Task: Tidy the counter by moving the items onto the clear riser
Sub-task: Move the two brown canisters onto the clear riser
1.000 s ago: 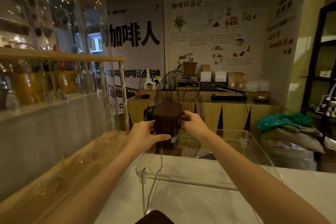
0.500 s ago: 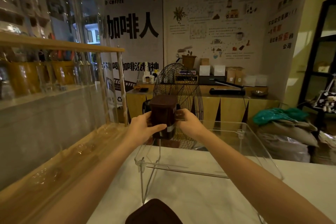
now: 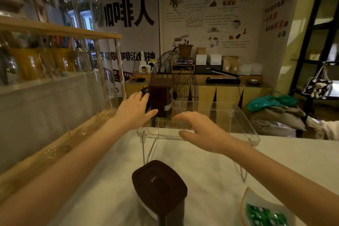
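A dark brown square canister [image 3: 161, 98] stands upright on the far left part of the clear riser [image 3: 238, 121]. My left hand [image 3: 134, 111] rests against its left side, thumb touching the front, fingers spread. My right hand [image 3: 200, 130] hovers over the riser's front edge, fingers apart, holding nothing. A second dark brown canister [image 3: 159, 191] stands on the white counter [image 3: 211, 172] in front of the riser. A small dish of green wrapped sweets [image 3: 264, 211] sits at the near right.
A wooden shelf with glass jars [image 3: 36, 57] lines the left side. Behind the counter stand a wire fan [image 3: 176, 79], a wooden sideboard [image 3: 225, 91] with boxes, and sacks [image 3: 275, 115] on the right.
The canister went from held in both hands to standing on the riser. My right hand let go and pulled back toward me. The view tilted down, showing the second canister and dish.
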Motion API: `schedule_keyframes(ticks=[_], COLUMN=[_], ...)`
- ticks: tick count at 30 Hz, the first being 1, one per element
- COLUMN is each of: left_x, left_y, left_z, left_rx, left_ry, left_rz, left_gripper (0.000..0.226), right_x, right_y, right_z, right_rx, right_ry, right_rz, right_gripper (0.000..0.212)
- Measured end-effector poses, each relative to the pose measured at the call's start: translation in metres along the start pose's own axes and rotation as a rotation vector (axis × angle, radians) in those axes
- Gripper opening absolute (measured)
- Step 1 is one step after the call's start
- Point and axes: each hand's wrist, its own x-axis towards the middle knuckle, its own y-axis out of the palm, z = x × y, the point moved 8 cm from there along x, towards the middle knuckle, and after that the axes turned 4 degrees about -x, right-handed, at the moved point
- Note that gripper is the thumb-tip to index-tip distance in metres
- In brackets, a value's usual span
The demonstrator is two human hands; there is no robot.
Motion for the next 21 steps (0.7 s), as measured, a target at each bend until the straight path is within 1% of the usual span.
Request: schedule_keyframes(ticks=[3, 5, 7, 9, 12, 14, 16, 18, 19, 21], left_x=[-0.028, -0.055, -0.084, -0.11, -0.141, -0.16, -0.177, -0.197, -0.206, -0.22], left_y=[-0.003, -0.002, 0.0, 0.0, -0.002, 0.0, 0.008, 0.021, 0.029, 0.04], left_z=[-0.005, -0.012, -0.018, -0.022, -0.019, -0.014, -0.013, -0.016, -0.02, -0.028], left_rx=[-0.016, -0.004, -0.038, -0.117, -0.278, -0.378, -0.517, -0.701, -0.776, -0.847], left_ry=[0.081, 0.187, 0.271, 0.288, 0.227, 0.164, 0.099, 0.01, -0.035, -0.097], left_rz=[0.06, 0.076, 0.103, 0.162, 0.25, 0.298, 0.357, 0.43, 0.458, 0.44], left_gripper=[0.062, 0.056, 0.056, 0.063, 0.064, 0.065, 0.072, 0.087, 0.1, 0.125], right_x=[-0.03, -0.046, -0.057, -0.066, -0.074, -0.078, -0.082, -0.085, -0.086, -0.088], right_y=[0.004, 0.015, 0.03, 0.046, 0.064, 0.071, 0.075, 0.079, 0.08, 0.081], right_z=[0.006, 0.008, 0.009, 0.01, 0.013, 0.016, 0.018, 0.02, 0.021, 0.02], right_rx=[0.09, 0.129, 0.142, 0.155, 0.205, 0.255, 0.296, 0.352, 0.382, 0.424], right_ry=[-0.01, -0.002, 0.004, 0.02, 0.059, 0.071, 0.081, 0.104, 0.117, 0.137], right_rz=[0.051, 0.126, 0.219, 0.327, 0.444, 0.468, 0.466, 0.448, 0.431, 0.392], right_gripper=[0.043, 0.048, 0.058, 0.073, 0.087, 0.088, 0.087, 0.084, 0.082, 0.074])
